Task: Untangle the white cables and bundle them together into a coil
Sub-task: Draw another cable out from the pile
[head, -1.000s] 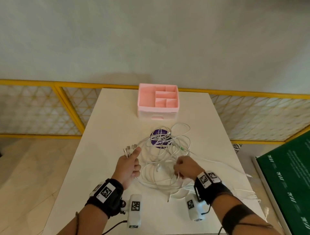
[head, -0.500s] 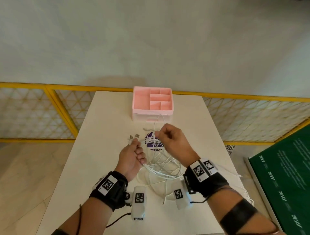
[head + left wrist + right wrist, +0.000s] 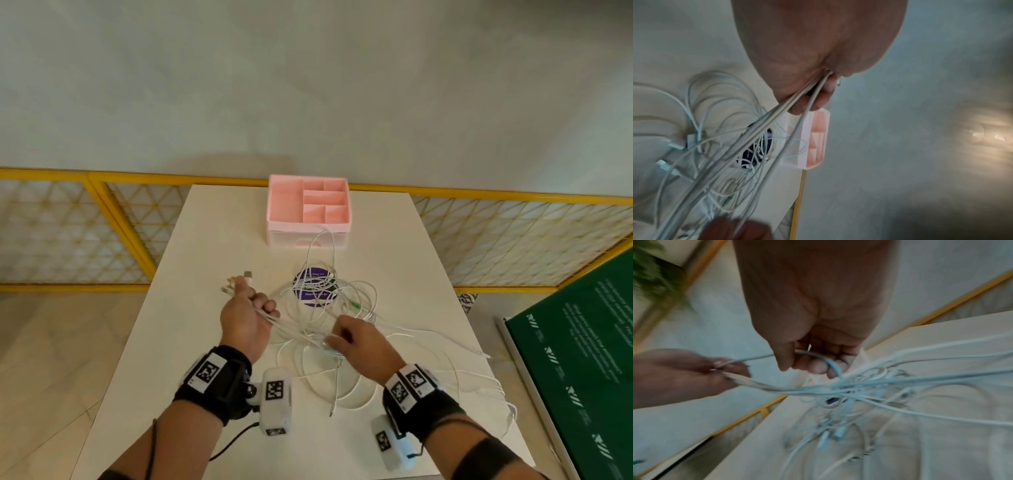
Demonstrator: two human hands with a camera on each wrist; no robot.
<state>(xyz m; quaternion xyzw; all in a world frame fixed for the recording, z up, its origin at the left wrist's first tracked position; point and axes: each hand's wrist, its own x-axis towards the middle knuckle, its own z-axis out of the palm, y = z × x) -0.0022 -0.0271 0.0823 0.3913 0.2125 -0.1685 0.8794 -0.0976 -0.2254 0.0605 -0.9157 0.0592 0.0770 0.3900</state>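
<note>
a: how many of each thing do you count?

b: two hands, one pink organizer point(image 3: 309, 209), one purple disc point(image 3: 313, 287), and one tangle of white cables point(image 3: 329, 308). the single strands in it overlap too much to count.

a: where does the tangle lie, taking the disc as the mark?

b: it lies on the white bench point(image 3: 205, 260), spread over the disc and on toward the near edge. one loop reaches past the disc up to the organizer's front. the organizer stands beyond the disc, at the far edge of the bench.

a: and the left hand point(image 3: 245, 317)?

b: it is left of the disc, its fingers point(image 3: 813, 100) curled tight round a bunch of strands. three plug ends point(image 3: 236, 282) stick out past the thumb. the gripped strands run taut from the fist toward the right hand point(image 3: 359, 342).

a: is the right hand gripping too?

b: yes. it is nearer than the disc, and one strand loops over its curled fingers point(image 3: 818, 365) under the thumb. the rest of the tangle hangs just below and beyond those fingers.
</note>
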